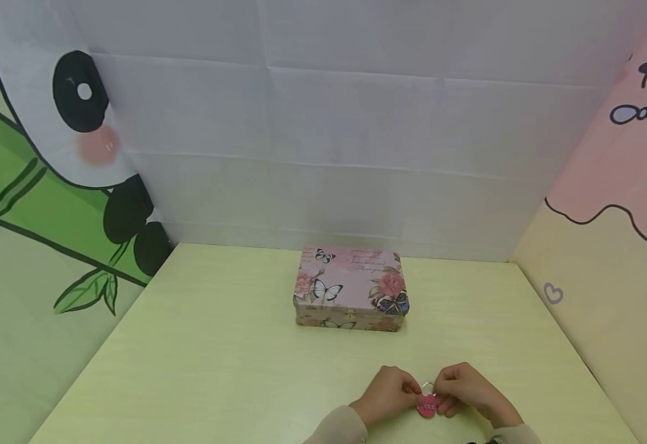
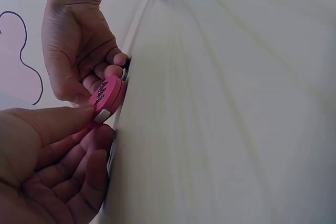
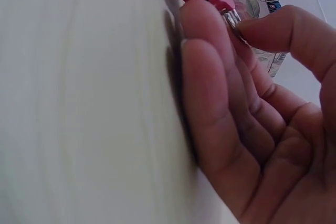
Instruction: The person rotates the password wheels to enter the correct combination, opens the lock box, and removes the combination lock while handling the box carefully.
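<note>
Between the two hands, low over the table's front part, is a small pink combination padlock (image 1: 426,406) with number dials and a silver shackle (image 1: 427,387). My left hand (image 1: 391,394) pinches the pink body between thumb and fingers from the left. From the other side my right hand (image 1: 469,390) pinches the metal shackle between thumb and finger, as the right wrist view shows the shackle (image 3: 232,20) under the thumb. The left wrist view has the padlock (image 2: 107,98) at the left thumb tip, with a light button on its side. Whether the shackle is unlatched, I cannot tell.
A pink floral box (image 1: 351,290) with butterflies stands lidded on the pale yellow table (image 1: 218,345), beyond the hands. A white cloth wall (image 1: 329,123) rises behind the table. Painted panels flank it: a panda with bamboo on the left, a pink figure (image 1: 623,160) on the right.
</note>
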The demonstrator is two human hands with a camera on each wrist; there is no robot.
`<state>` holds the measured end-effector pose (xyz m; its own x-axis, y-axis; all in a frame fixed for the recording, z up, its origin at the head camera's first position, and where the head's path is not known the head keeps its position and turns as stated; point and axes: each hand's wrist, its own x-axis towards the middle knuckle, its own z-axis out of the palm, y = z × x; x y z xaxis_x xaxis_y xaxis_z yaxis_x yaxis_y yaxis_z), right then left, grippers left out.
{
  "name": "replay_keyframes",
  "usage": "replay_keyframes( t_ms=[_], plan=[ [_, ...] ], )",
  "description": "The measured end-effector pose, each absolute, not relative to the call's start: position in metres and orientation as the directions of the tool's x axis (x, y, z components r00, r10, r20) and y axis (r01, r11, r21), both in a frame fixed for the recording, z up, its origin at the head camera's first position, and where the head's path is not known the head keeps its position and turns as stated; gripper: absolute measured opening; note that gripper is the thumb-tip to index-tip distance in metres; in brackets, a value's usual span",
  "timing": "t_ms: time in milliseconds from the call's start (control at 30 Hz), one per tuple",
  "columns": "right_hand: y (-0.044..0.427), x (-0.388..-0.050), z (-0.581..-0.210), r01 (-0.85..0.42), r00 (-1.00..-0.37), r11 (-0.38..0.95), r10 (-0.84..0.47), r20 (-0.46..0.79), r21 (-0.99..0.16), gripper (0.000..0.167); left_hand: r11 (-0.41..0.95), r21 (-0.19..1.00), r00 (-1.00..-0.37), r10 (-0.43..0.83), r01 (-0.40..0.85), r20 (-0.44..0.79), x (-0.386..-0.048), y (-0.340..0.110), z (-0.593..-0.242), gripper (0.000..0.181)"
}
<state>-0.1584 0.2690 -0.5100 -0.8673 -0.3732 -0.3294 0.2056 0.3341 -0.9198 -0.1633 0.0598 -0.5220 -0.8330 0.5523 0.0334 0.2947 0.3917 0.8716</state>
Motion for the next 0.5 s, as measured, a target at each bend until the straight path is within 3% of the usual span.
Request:
replay_keyframes(
  t_ms=[500],
  plan=[
    [0.2679, -0.1578, -0.5087, 0.175, -0.877, 0.391, -0.355, -0.324, -0.904, 0.013, 0.457, 0.846, -0.850, 0.526, 0.274, -0.009, -0.1651, 0.0658, -0.5220, 0.013]
  ],
)
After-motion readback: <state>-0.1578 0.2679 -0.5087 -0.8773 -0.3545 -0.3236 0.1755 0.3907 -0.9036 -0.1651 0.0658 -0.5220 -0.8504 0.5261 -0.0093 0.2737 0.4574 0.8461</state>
